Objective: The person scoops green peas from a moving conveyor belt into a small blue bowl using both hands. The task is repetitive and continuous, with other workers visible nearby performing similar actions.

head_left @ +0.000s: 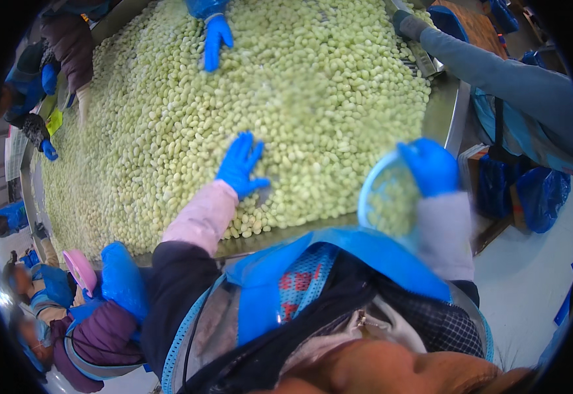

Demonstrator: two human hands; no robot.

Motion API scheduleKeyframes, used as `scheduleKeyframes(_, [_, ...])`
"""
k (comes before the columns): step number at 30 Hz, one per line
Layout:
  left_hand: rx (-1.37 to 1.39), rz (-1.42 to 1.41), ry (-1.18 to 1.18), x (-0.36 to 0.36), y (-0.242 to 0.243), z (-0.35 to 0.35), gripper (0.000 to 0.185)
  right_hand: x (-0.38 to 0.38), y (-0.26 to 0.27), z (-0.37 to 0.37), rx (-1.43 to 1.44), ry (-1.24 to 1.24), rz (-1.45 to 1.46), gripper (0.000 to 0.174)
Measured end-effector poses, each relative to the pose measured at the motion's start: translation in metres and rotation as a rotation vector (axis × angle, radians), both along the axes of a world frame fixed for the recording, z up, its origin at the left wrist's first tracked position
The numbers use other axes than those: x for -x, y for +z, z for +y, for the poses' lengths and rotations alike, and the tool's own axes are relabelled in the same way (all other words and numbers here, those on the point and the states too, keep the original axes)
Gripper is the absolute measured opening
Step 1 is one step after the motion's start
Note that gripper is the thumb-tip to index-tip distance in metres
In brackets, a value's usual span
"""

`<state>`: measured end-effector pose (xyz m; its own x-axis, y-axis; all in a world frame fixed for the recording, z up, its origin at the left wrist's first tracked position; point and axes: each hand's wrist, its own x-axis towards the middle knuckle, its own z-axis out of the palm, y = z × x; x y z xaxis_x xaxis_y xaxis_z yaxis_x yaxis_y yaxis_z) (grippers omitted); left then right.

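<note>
A thick layer of pale green grapes, or similar oval fruit (168,123), covers a large metal table (439,108). My left hand (243,167), in a blue glove and pink sleeve, lies flat on the fruit near the table's front edge, fingers spread and holding nothing. Beside its thumb a small patch of metal shows. My right hand (430,166), also blue-gloved, grips the rim of a light blue round basket (364,189) at the right front. Green fruit shows inside the basket, partly blurred. The basket's right side is hidden behind my hand and sleeve.
A co-worker's blue-gloved hand (215,42) reaches onto the fruit from the far side. Another's grey sleeve (488,59) extends over the right corner. Several co-workers stand along the left, one near a pink basket (80,271). Boxes with blue plastic liners (542,197) stand at right.
</note>
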<state>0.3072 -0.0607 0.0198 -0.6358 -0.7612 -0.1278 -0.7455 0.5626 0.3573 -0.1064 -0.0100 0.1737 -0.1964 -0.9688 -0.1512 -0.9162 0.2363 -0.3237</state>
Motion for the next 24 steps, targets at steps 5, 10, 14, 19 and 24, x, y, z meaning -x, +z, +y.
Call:
scheduleKeyframes(5, [0.416,0.249,0.495,0.032,-0.053,-0.096,0.104,-0.006,0.010,-0.003,-0.070,-0.066,-0.046,0.051])
scheduleKeyframes(10, [0.317,0.328,0.359,0.128,-0.055,-0.124,0.102,-0.024,0.011,-0.001,-0.045,-0.083,-0.030,0.052])
scheduleKeyframes(14, [0.180,0.304,0.057,0.178,-0.012,-0.101,0.104,-0.023,0.015,-0.021,-0.121,-0.019,-0.044,0.053])
scheduleKeyframes(19, [0.058,0.386,-0.334,0.200,-0.006,-0.028,0.083,-0.027,0.009,-0.022,-0.115,0.010,0.007,0.053])
scheduleKeyframes(24, [-0.175,0.555,-0.427,0.182,0.010,0.000,0.051,-0.028,0.011,-0.013,-0.027,0.013,0.038,0.054])
